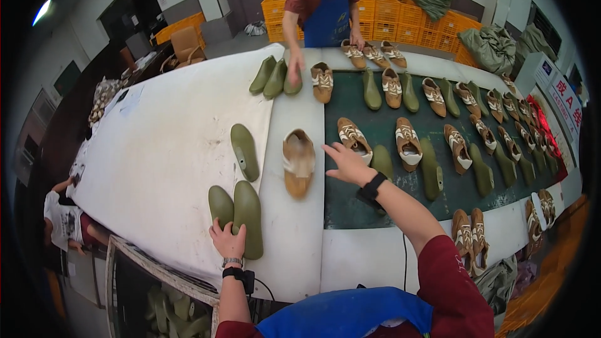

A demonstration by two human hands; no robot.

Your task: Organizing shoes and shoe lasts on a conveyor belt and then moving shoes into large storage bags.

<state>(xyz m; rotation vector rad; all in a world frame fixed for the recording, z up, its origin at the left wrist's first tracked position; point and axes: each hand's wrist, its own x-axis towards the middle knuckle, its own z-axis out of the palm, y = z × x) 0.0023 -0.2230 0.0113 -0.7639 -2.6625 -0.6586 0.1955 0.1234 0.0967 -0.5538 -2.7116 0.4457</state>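
My left hand (226, 241) is at the near end of a green shoe last (220, 203), its fingers curled over that end. A second green last (249, 219) lies right against it, by my thumb. My right hand (347, 164) is held over the edge of the dark green belt with its fingers spread and nothing in them. To its left, a brown and white sneaker (298, 163), partly blurred, is on the white strip. Just beyond my right hand sits another laced sneaker (354, 136), with a green last (382, 161) partly hidden beside it.
Rows of sneakers and lasts fill the belt (400, 213). A lone last (245, 152) lies on the white table (169, 150). Across it, a co-worker in a blue apron (327, 19) reaches toward several lasts (275, 78). Below left stands a bin of lasts (178, 313).
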